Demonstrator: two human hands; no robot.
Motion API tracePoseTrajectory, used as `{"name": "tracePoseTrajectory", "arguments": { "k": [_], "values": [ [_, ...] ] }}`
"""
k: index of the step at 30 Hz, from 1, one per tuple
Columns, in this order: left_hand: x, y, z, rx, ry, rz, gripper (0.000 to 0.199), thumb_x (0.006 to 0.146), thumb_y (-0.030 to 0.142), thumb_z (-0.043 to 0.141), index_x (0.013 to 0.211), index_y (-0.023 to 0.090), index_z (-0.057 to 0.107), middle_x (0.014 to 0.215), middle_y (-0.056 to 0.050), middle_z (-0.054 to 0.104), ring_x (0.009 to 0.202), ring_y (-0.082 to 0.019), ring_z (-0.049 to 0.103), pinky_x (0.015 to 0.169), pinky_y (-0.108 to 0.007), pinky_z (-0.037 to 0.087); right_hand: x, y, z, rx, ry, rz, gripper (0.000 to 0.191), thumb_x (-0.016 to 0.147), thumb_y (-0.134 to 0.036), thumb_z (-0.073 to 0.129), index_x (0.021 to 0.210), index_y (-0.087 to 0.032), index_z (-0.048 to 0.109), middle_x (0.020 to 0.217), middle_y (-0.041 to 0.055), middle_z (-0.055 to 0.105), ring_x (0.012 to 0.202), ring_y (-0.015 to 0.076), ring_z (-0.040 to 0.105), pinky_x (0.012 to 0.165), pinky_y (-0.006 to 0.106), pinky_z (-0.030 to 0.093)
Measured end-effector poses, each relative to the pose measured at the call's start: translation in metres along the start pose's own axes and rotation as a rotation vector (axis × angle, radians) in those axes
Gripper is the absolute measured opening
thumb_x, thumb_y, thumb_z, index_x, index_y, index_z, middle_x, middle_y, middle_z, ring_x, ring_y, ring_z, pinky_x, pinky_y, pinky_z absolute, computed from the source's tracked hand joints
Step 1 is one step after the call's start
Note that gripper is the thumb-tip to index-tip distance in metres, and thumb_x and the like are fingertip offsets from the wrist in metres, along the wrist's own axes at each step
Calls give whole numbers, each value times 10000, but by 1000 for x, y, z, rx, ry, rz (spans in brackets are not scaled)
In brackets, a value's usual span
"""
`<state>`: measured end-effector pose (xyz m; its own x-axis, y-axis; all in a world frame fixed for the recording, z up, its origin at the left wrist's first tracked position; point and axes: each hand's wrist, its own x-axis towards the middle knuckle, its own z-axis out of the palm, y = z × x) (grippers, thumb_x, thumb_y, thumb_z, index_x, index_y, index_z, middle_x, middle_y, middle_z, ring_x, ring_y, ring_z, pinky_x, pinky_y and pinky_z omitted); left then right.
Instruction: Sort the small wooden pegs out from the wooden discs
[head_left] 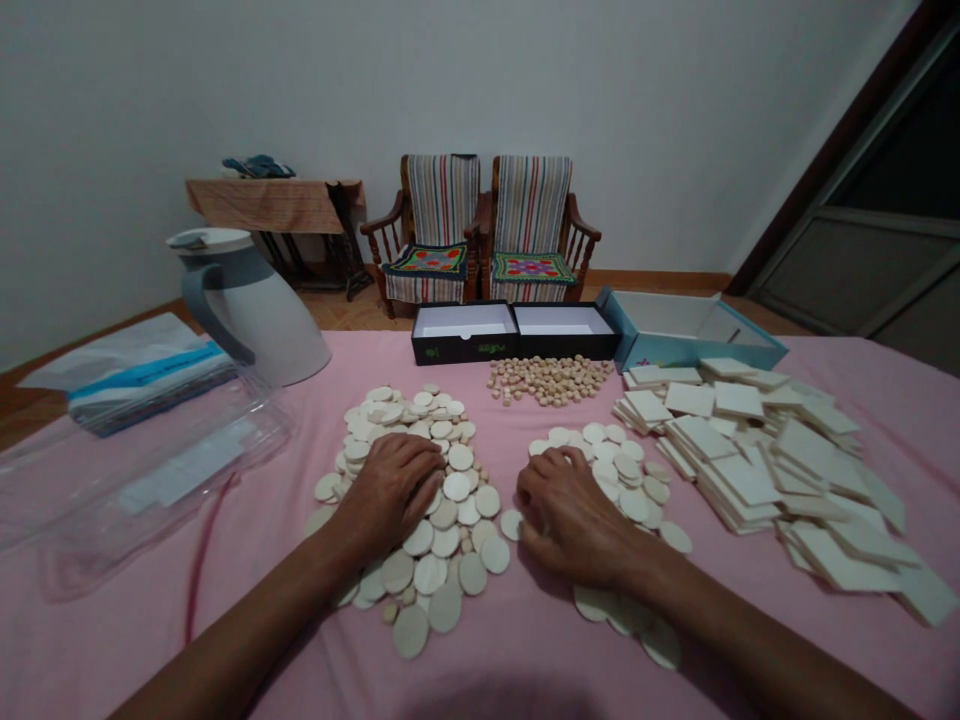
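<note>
A large pile of round pale wooden discs (430,574) spreads over the pink tablecloth, with a few small wooden pieces (390,612) among them. My left hand (391,490) lies palm down on this pile, its fingers loosely bent over the discs. A smaller group of wooden discs (634,505) is to the right. At its left edge rests my right hand (566,515), fingers curled downward; the fingertips and anything under them are hidden. One single disc (511,525) lies just left of the right hand.
Square wooden tiles (739,480) are heaped at right. Small wooden pieces (551,380) lie before a black box (465,348) and a blue box (697,350). A grey-white jug (274,325), clear plastic packaging (172,470) and a blue-edged packet (150,375) stand at left.
</note>
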<state>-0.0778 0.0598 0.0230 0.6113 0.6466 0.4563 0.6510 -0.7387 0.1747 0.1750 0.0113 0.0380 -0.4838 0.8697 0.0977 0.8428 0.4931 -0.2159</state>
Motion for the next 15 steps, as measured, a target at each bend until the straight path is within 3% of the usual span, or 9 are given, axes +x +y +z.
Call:
{"name": "tracePoseTrajectory", "arguments": {
  "k": [7,12,15],
  "values": [
    [0,0,1,-3,2,-6,151,921,206,504,967,183,646,1005,-78,676,965,-225,589,894,-423,428,-2,-12,15,48,-1,-35,208,747,-200,516,944,-165,573,972,94,575,928,237,473,907,413,296],
    [0,-1,0,-6,-7,1,152,922,201,499,976,180,639,1005,-80,675,967,-231,587,885,-427,426,-2,0,2,-97,-84,39,198,687,-200,566,874,-144,596,915,127,601,908,272,493,882,447,300],
    [0,-1,0,-7,-16,-2,153,924,199,495,976,182,638,1008,-84,676,967,-231,587,889,-429,423,-2,0,-6,-123,-68,70,172,717,-182,561,877,-135,603,913,141,606,908,281,497,874,459,306]
  ]
}}
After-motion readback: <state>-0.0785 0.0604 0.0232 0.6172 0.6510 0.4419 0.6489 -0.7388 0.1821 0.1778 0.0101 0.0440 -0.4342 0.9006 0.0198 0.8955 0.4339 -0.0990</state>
